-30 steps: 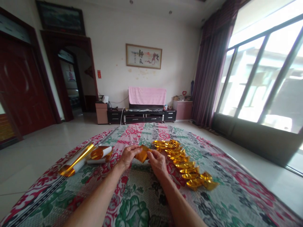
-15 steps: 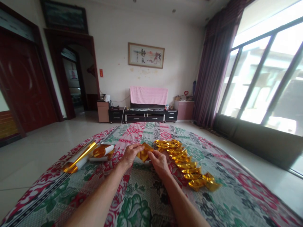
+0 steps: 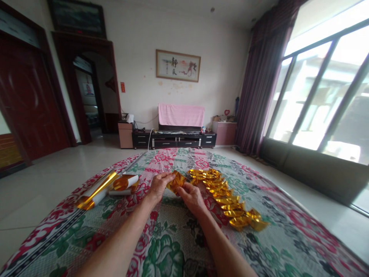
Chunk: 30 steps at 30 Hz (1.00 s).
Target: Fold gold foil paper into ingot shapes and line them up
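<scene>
Gold foil [image 3: 176, 182]: up between my hands over the patterned cloth [image 3: 164, 252], likely so both edges stay reachable | my left hand [image 3: 158, 188]: fingers closed on its left edge | my right hand [image 3: 192, 197]: thumb and fingers pinching its lower right, beside the folded pieces [image 3: 226, 200]

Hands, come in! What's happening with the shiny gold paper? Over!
Left hand and right hand: both gripping gold paper. Paper: creased, off the cloth. Nothing blocking.
</scene>
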### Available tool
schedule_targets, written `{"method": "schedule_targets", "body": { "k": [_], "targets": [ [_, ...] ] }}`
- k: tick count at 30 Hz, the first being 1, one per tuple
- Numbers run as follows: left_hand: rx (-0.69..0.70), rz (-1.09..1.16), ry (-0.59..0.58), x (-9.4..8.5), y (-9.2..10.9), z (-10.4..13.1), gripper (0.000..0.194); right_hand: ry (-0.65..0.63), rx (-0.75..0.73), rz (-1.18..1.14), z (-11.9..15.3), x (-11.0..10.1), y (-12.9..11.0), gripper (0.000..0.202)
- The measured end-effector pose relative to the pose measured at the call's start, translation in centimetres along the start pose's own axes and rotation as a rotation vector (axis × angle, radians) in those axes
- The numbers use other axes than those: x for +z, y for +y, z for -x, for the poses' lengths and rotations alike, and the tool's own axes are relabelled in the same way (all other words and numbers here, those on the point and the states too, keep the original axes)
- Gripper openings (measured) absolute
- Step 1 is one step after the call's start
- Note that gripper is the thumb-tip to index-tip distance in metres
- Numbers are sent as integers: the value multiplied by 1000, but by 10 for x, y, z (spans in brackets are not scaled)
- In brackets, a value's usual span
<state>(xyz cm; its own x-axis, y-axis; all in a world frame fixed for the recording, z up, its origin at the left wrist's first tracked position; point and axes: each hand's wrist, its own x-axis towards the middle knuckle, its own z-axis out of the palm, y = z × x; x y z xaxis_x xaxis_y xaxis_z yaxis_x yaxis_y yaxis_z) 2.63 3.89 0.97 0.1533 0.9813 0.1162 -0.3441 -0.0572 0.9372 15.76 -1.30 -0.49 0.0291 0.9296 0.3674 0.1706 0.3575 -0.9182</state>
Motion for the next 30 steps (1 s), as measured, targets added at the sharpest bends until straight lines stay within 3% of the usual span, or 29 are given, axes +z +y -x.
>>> {"method": "schedule_targets", "body": {
  "k": [10, 15, 20, 25, 30],
  "targets": [
    [40, -40, 31, 0, 0, -2, 38, -55, -37, -84, -2, 2, 15, 24],
    [106, -138, 28, 0, 3, -1, 29, -87, -75, -138, -1, 0, 7, 23],
    [214, -463, -116, -2, 3, 1, 23, 108, -40, -108, 1, -5, -5, 38],
    [460, -751, -236, 0, 2, 4, 15, 174, -52, -63, 1, -5, -4, 30],
    [462, -789, -272, 1, -3, 4, 19, 204, -110, -29, -1, -8, -1, 24]
  ]
}}
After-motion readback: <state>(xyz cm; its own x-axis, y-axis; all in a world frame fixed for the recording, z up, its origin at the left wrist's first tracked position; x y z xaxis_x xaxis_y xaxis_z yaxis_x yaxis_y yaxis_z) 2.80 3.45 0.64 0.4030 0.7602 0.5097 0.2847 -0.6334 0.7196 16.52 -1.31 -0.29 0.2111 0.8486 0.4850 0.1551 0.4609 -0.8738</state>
